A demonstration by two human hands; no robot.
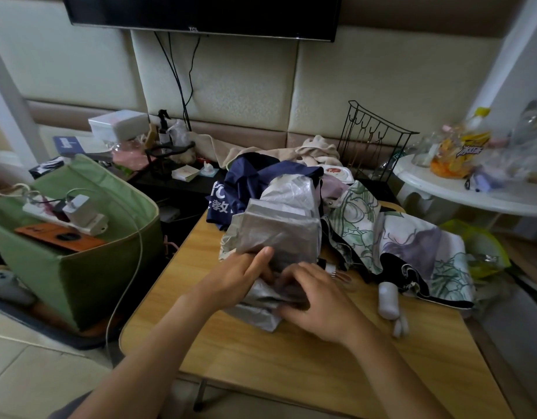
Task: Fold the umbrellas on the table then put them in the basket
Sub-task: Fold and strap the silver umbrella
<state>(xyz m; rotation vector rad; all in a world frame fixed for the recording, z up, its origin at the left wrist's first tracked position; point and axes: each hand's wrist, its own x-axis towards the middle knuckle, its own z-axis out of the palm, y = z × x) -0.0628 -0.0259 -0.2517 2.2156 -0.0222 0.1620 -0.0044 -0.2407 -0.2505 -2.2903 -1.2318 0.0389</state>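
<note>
The right hand (318, 300) and left hand (240, 279) lie nearest, both low on the table (291, 358), working the near end of the silver umbrella (279, 231). The left grips the canopy with thumb up and fingers curled under; the right lies over the bunched cloth with fingers bent onto it, seemingly pinching a fold, though its fingertips are partly blurred.

The silver umbrella sits mid-table, its long axis running from 6 toward 12 o'clock, the gathered end toward the person. I cannot tell where its handle is. The cloth looks thin, light and slick, limp between stiff ribs, so it will likely slide and spring open unless held at the gathered end.

At 3 o'clock, touching it, sprawls the floral umbrella (412, 237), unfolded, its white handle (388, 300) pointing toward 6. At 12 lies the navy umbrella (246, 182), crumpled, axis unclear.

The green basket (88, 267) stands off the table at 9 o'clock, already holding a power strip (64, 213).
</note>
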